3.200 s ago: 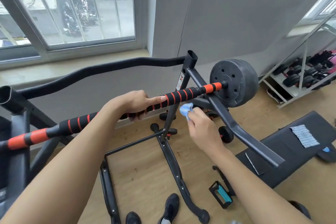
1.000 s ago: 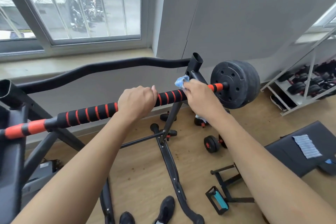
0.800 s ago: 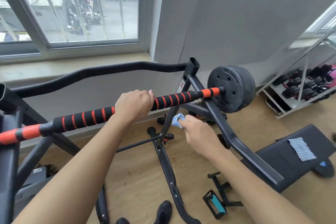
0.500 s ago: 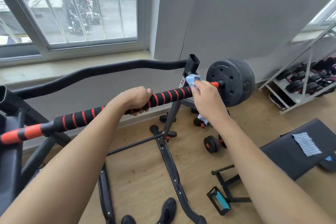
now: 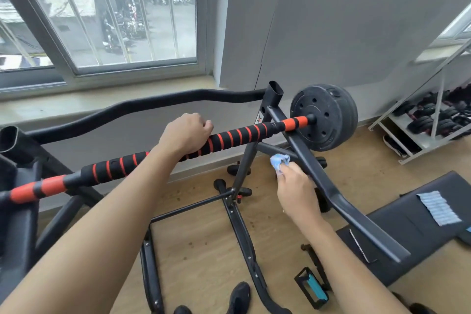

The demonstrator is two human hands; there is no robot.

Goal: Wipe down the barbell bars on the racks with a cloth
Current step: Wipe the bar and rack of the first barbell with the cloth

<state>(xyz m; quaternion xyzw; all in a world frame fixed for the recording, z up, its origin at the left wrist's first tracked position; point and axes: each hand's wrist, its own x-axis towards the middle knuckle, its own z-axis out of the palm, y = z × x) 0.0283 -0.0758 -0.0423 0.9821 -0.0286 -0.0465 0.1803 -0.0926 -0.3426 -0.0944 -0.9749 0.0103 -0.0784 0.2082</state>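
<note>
The foam-wrapped barbell bar (image 5: 229,137) – black with orange bands – lies across the black rack (image 5: 274,94), running from lower left up to a black weight plate (image 5: 323,117) on its right end. The left hand (image 5: 186,132) grips the bar near its middle, fingers curled over the top. The right hand (image 5: 295,191) is off the bar and below it, pinching a crumpled blue cloth (image 5: 279,162) that bunches out above the fingers. The cloth sits under the bar's right end, just beside the rack's slanted arm (image 5: 331,191); whether it touches that arm I cannot tell. That slanted arm crosses between the right hand and the padded weight bench (image 5: 407,232) at right, where a folded striped cloth (image 5: 439,208) and a phone (image 5: 362,246) lie. On the wooden floor (image 5: 204,237) beneath stand the rack's legs, small dumbbells (image 5: 244,191), a black and teal push-up handle (image 5: 312,290) and the person's dark shoes (image 5: 238,297). A metal shelf (image 5: 433,120) of dumbbells stands at far right – a window (image 5: 114,13) fills the upper left.
</note>
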